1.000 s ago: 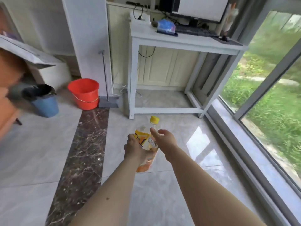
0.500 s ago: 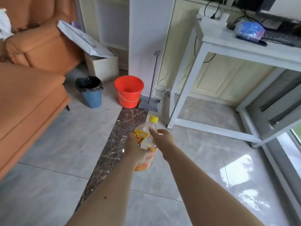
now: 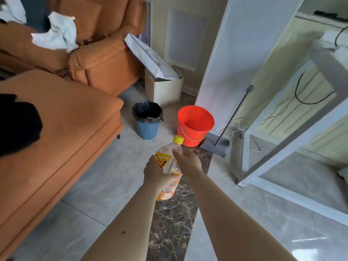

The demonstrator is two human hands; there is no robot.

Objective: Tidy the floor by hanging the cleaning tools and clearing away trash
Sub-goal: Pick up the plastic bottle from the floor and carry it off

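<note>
A nearly empty plastic bottle point(image 3: 165, 161) with a yellow cap and an orange-yellow label is held above the floor in front of me. My left hand point(image 3: 155, 173) wraps its body from the left. My right hand point(image 3: 187, 162) grips its neck and shoulder from the right. Ahead on the floor stands a blue trash bin point(image 3: 147, 129) lined with a black bag, its mouth open. A grey mop point(image 3: 232, 117) leans against the white pillar, its flat head on the floor beside a red bucket point(image 3: 194, 127).
An orange sofa point(image 3: 56, 129) fills the left side, with white cloth point(image 3: 56, 32) on its arm. A white box point(image 3: 163, 89) with a raised lid stands behind the bin. A white desk frame point(image 3: 282, 140) with dangling cables stands at the right.
My view has swung left, away from the window and desk, bringing the sofa and the trash bin nearer to the centre. Both hands have kept the same hold on the bottle.
</note>
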